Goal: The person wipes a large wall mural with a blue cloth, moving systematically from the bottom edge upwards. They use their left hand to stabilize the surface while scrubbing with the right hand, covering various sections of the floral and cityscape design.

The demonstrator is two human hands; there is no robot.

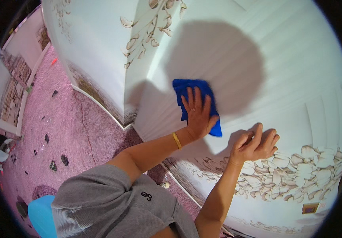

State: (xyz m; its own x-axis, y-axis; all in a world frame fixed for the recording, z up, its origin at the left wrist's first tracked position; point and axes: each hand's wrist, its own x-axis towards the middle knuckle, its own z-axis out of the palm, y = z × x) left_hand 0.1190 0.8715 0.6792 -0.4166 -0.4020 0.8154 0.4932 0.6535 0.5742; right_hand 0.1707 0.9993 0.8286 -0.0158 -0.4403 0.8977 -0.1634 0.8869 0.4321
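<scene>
My left hand point(198, 117) lies flat on a folded blue cloth point(180, 86), fingers spread, pressing it against a pale printed wall covering point(278, 86). A yellow band circles that wrist, and a ring shows on one finger. To the right and lower, my right hand point(255, 145) is by the same wall with bent, parted fingers and nothing visible in it. Whether its fingertips touch the surface is hard to tell. Faint stripe-like folds or shading run across the covering. Brown printed petals point(278, 175) spread below the right hand. A large round shadow falls above the cloth.
An inner wall corner point(125, 101) and a projecting wall edge stand left of the cloth. Dark scraps lie on the purplish floor point(70, 131), which has a long crack-like line. A light-blue plastic object point(41, 215) is behind me. A brown-framed wall plate point(310, 208) sits lower right.
</scene>
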